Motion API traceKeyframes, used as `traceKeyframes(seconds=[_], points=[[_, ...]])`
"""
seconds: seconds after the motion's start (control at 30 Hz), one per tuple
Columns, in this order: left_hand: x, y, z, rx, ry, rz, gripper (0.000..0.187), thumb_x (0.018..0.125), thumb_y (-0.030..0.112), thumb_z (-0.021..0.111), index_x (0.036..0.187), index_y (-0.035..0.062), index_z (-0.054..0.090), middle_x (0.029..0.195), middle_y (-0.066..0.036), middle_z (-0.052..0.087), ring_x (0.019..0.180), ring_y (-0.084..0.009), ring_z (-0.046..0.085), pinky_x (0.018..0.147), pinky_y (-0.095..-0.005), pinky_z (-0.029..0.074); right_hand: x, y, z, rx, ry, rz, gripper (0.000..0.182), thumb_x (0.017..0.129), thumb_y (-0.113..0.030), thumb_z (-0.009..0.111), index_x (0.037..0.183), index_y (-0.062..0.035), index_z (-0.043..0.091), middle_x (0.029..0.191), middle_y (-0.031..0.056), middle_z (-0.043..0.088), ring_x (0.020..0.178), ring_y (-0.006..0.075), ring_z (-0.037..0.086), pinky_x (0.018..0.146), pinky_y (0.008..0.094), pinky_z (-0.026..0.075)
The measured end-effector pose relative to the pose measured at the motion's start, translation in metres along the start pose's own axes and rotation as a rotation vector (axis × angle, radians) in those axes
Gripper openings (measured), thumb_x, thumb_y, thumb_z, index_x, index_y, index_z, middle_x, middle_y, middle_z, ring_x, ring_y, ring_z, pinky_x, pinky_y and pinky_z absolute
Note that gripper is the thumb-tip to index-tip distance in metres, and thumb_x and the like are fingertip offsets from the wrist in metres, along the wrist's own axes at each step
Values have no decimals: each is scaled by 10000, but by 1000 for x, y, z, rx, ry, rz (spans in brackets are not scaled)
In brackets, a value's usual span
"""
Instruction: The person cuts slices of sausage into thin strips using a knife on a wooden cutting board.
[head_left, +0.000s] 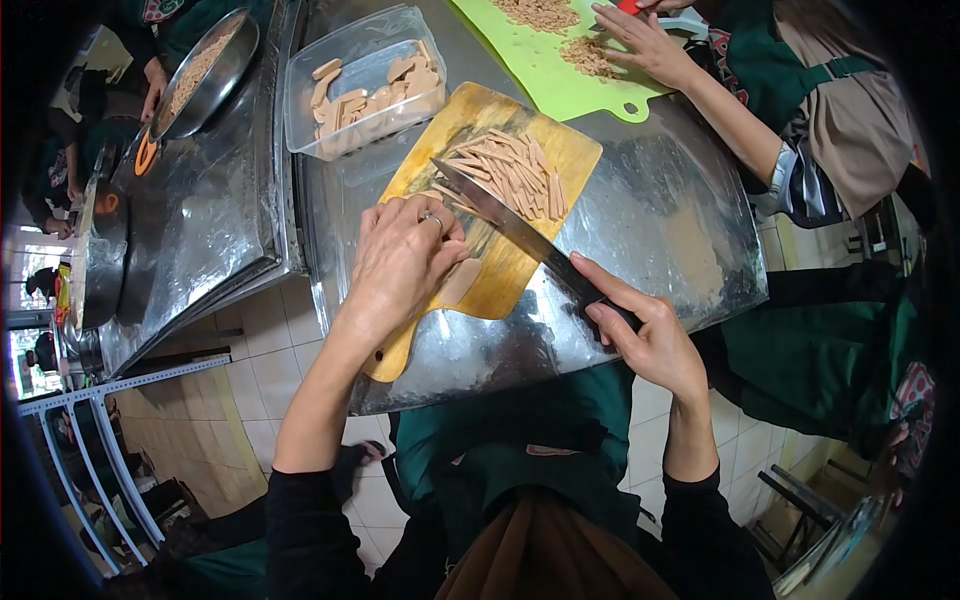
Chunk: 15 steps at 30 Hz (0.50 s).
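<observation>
My right hand (650, 335) grips the black handle of a kitchen knife (510, 218), its blade slanting up and left across a wooden cutting board (570, 150). Curled fingers of my left hand (405, 250) press down on the board, beside the blade. A flat pinkish-beige sausage slice (461, 282) shows under that hand; the rest of what it holds is hidden by the fingers. Beyond the blade lies a pile of thin sausage strips (510, 170). The board's narrow handle points toward me, near the table's front edge.
A clear plastic container (300, 120) of sausage pieces (390, 95) stands behind the board. At the far right, another person's hand (650, 48) rests by chopped bits on a green cutting mat (545, 95). On the left table is a pan (245, 60) with an orange-trimmed handle.
</observation>
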<state>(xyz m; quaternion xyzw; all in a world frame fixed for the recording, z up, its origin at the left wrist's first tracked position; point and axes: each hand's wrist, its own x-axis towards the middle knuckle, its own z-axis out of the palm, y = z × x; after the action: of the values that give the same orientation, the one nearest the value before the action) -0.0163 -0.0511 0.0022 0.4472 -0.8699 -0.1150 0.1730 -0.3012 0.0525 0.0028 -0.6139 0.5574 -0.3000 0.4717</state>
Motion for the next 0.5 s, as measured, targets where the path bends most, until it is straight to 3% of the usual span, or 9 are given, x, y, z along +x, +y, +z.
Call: traceKeyframes(seconds=[0.1,0.2,0.3,0.37,0.43,0.47,0.5], points=[[8,-1,-10,-192,-80,-224,186,926,180,757,1001,23,691,893,-121,692,820,-250,671,784,-380,512,-2,-2,-1,9,-4,30,469,989,-90,636,1454,-154,627,1311,117,723,696,155,671,719,338,573],[7,11,-20,-426,139,-339,176,955,145,732,1029,5,654,821,-100,678,740,-179,670,678,-328,527,-2,-3,-2,9,-3,41,469,987,-86,637,1452,-150,627,1313,119,722,697,155,669,726,337,573],[1,20,-23,-419,230,-328,220,958,210,739,998,21,633,810,-101,683,719,-205,669,653,-339,527,0,-2,0,18,7,22,465,990,-86,632,1451,-146,627,1315,123,720,696,154,661,734,337,572],[-6,35,-22,-383,179,-394,235,934,214,758,978,29,621,800,-105,652,707,-223,643,662,-359,522,1,-1,0,27,1,26,459,992,-85,628,1449,-140,628,1318,126,718,692,151,651,743,340,572],[-15,46,-10,-305,112,-400,246,914,212,768,971,39,603,806,-115,641,705,-280,649,652,-395,519,2,-5,0,19,-16,59,454,993,-84,625,1445,-133,628,1336,133,707,797,195,712,802,351,577],[-19,48,-2,-232,55,-426,262,892,204,778,979,48,586,844,-127,644,795,-331,666,677,-434,525,2,-7,0,16,-23,76,452,993,-83,624,1443,-129,628,1345,136,701,849,216,743,832,357,579],[-23,49,9,-134,130,-323,283,881,205,786,996,55,576,900,-124,645,892,-345,666,712,-453,528,2,-4,1,5,-16,45,449,994,-84,622,1441,-124,628,1356,137,694,931,246,744,864,362,574]])
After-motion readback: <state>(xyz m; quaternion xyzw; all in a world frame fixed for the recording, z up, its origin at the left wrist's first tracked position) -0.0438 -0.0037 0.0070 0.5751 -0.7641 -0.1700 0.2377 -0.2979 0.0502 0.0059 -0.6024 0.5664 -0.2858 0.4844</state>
